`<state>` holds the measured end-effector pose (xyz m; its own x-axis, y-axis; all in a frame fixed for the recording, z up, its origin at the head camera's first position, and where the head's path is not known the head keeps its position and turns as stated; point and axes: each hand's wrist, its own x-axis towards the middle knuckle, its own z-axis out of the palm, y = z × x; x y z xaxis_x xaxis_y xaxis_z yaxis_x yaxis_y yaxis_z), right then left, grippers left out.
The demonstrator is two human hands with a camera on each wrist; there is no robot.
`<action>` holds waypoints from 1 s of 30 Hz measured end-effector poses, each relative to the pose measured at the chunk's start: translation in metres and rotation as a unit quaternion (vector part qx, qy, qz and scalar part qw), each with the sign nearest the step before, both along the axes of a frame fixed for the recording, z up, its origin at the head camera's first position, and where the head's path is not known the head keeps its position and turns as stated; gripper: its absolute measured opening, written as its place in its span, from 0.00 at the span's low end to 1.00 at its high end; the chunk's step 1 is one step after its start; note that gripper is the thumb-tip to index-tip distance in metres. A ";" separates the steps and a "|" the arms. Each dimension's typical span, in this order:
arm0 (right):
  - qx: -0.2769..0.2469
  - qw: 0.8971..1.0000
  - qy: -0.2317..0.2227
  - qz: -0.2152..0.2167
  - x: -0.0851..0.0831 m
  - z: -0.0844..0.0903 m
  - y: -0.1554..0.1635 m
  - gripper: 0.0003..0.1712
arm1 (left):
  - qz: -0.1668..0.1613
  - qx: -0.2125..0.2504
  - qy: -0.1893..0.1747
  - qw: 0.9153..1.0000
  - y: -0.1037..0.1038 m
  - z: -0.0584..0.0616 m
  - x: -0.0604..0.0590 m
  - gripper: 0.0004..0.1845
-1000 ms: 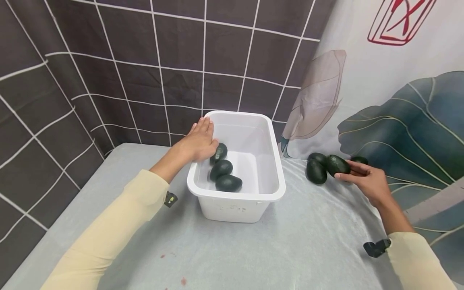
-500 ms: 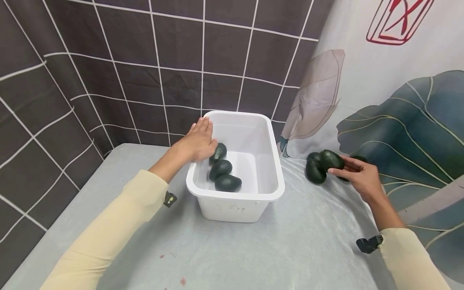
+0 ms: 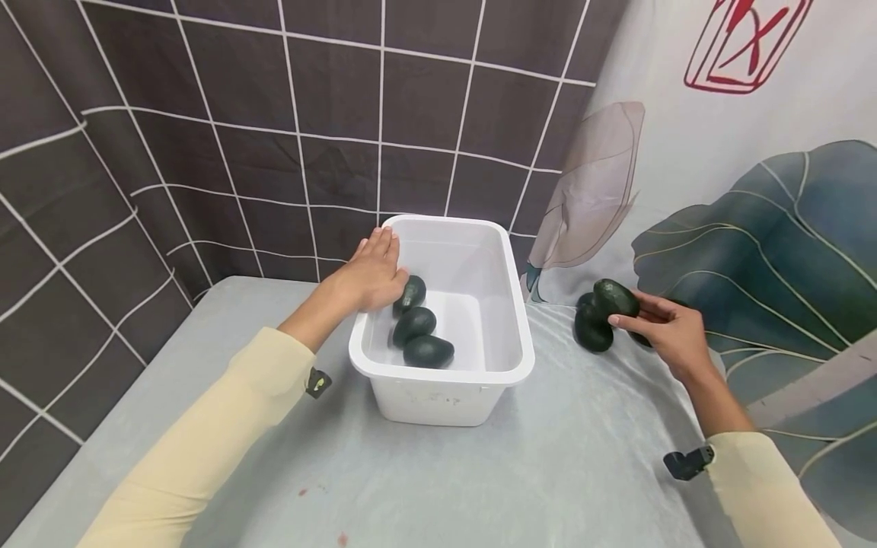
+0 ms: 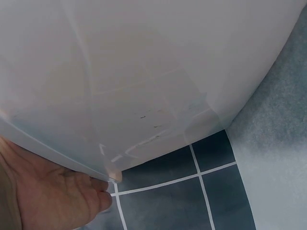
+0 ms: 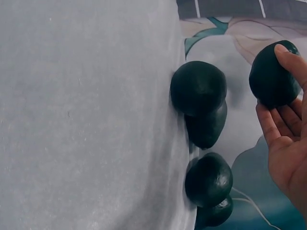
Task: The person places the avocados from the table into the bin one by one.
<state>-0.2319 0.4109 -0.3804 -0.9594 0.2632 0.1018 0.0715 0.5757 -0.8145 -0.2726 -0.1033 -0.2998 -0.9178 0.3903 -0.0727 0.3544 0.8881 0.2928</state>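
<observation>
A white plastic bin (image 3: 441, 374) stands mid-table with three dark green avocados (image 3: 414, 324) lying along its left inner side. My left hand (image 3: 375, 268) lies flat over the bin's left rim, fingers straight; the left wrist view has the palm (image 4: 43, 196) under the bin's outer wall (image 4: 144, 72). To the right, my right hand (image 3: 633, 313) pinches one avocado (image 3: 615, 295) between thumb and fingers, lifted just above a dark avocado pile (image 3: 592, 333) on the cloth. From the right wrist, the held avocado (image 5: 273, 74) sits in the fingers (image 5: 283, 120), apart from several avocados (image 5: 198, 87) in a row.
A grey cloth (image 3: 562, 457) covers the table. Behind hang a dark tiled backdrop (image 3: 274, 114) and a leaf-print curtain (image 3: 754, 213), which the avocado pile lies against. Small red stains (image 3: 301, 492) mark the near cloth.
My right hand has lifted the avocado up off the pile and carried it slightly left. The left hand stays on the bin rim.
</observation>
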 end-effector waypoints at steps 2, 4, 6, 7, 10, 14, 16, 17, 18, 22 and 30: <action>-0.007 1.000 0.003 0.002 0.001 -0.001 -0.001 0.49 | -0.001 0.000 0.001 1.000 0.001 -0.001 -0.001 0.43; -0.013 1.000 0.006 0.006 0.001 -0.001 -0.002 0.47 | -0.002 0.001 0.002 1.000 0.001 -0.002 -0.001 0.43; -0.013 1.000 0.008 0.007 0.001 -0.002 -0.003 0.46 | -0.003 0.001 0.002 1.000 0.001 -0.002 -0.002 0.43; -0.012 1.000 0.010 0.007 0.000 -0.002 -0.003 0.46 | -0.002 0.001 0.001 1.000 0.001 -0.002 -0.002 0.43; -0.008 1.000 0.011 0.007 -0.002 0.000 -0.005 0.47 | -0.002 0.003 0.000 1.000 0.001 -0.001 -0.002 0.43; -0.003 1.000 0.009 0.005 -0.005 0.006 -0.006 0.48 | 0.001 0.008 -0.002 1.000 0.000 0.000 -0.003 0.43; 0.000 1.000 0.009 0.008 -0.006 0.010 -0.007 0.48 | 0.004 0.007 -0.001 1.000 -0.001 0.001 -0.003 0.43; 0.001 1.000 0.009 0.009 -0.007 0.011 -0.008 0.48 | 0.006 0.007 0.000 1.000 -0.002 0.002 -0.003 0.43; 0.001 1.000 0.009 0.012 -0.007 0.012 -0.008 0.48 | 0.007 0.006 0.002 1.000 -0.002 0.002 -0.004 0.43; -0.003 1.000 0.003 0.013 -0.007 0.013 -0.009 0.48 | 0.006 0.007 0.002 1.000 -0.002 0.002 -0.004 0.43; -0.009 1.000 0.007 0.010 -0.004 0.012 -0.010 0.49 | 0.002 0.004 -0.002 1.000 0.000 0.000 -0.002 0.43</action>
<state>-0.2363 0.4013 -0.3685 -0.9628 0.2467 0.1107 0.0489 0.5616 -0.8260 -0.2747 -0.1028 -0.3000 -0.9192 0.3869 -0.0734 0.3494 0.8871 0.3016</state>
